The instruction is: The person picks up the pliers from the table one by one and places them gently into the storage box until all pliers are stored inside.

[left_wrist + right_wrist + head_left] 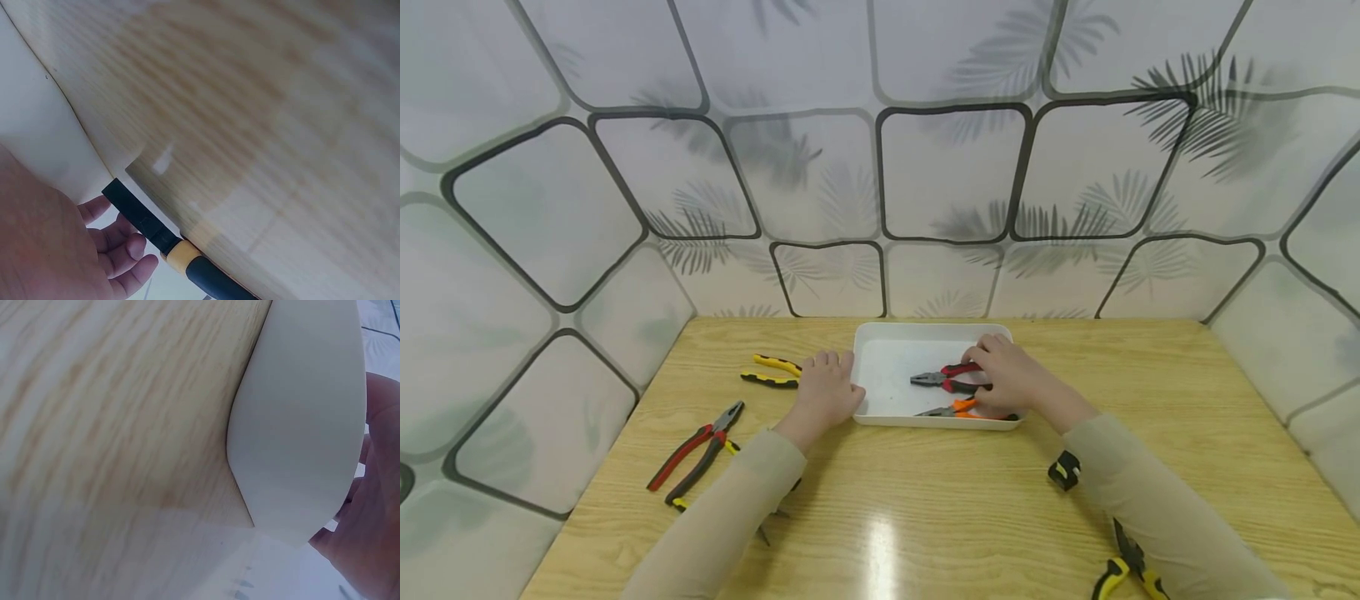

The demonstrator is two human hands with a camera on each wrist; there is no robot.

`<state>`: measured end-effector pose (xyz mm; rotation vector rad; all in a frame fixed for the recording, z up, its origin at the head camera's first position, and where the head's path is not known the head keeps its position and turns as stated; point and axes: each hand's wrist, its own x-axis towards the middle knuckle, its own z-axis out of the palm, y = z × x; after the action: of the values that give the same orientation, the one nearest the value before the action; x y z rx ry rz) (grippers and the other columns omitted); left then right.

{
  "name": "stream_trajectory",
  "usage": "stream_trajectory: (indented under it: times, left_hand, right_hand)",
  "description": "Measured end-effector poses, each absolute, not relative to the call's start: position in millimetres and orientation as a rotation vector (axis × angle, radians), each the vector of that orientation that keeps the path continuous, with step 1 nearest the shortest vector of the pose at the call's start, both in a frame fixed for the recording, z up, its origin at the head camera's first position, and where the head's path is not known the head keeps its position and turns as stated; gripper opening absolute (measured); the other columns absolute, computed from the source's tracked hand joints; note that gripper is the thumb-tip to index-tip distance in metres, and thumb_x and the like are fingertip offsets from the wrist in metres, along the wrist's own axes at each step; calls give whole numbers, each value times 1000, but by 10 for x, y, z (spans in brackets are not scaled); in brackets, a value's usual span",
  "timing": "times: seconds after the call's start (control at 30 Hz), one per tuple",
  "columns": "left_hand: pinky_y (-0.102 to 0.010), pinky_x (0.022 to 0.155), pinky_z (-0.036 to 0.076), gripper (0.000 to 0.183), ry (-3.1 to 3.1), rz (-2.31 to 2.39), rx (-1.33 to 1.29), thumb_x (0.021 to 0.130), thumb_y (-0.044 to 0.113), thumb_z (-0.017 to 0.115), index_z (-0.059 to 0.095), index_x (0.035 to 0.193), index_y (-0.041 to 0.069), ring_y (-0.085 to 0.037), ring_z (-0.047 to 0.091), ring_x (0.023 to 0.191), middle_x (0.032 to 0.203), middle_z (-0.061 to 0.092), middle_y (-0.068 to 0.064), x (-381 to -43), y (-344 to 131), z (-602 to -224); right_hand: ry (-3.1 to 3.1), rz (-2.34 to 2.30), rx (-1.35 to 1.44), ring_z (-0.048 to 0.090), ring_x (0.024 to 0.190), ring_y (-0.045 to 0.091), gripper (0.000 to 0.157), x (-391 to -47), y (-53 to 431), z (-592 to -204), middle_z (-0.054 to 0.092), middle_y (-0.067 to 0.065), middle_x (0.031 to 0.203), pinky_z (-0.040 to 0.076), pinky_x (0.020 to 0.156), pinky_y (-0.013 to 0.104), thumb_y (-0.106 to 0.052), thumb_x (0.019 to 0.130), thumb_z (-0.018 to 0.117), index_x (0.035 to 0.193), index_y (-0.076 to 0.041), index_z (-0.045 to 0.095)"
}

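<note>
Red-black pliers (951,385) in white tray (880,367), handles (968,387) at fingers (987,343) of right hand (1011,377).

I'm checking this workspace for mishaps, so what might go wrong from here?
In the white tray, the red-handled pliers lie close to the orange-handled pliers; the right hand, over their handles, might tangle them. The left hand, at the tray's left rim, partly hides yellow-and-black pliers and could nudge them. The right sleeve overlaps yellow-handled pliers in the head view and may drag them.
</note>
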<state>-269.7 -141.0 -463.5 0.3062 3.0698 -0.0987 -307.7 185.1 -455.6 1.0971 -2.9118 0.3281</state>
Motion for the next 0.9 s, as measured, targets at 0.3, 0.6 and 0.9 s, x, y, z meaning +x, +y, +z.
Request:
stream_trajectory:
  times: [0.3,0.6,0.9]
  left_hand:
    - [-51,101,46,55,3064,-126,293,102,37,49,49,145,3,-35,55,114,120,61,-19,-2718,-1411,-4649]
    - [-50,101,45,56,3058,-138,294,103,38,50,48,147,4,-34,54,113,119,61,-18,-2727,-1410,-4649]
    - [-52,105,45,59,3064,-118,299,103,38,50,48,149,3,-36,55,117,124,61,-20,-2721,-1413,-4646]
  right_hand:
    - [-2914,351,1101,49,103,29,44,-3025,1864,-4515,57,11,111,46,85,46,-14,78,67,122,-8,68]
    - [-2900,309,1107,50,102,27,45,-3027,1905,-4537,57,11,113,45,85,45,-18,81,71,125,-8,67]
    - [-2894,298,1123,48,95,24,47,-3018,1928,-4541,57,11,111,43,80,41,-19,80,72,125,-7,67]
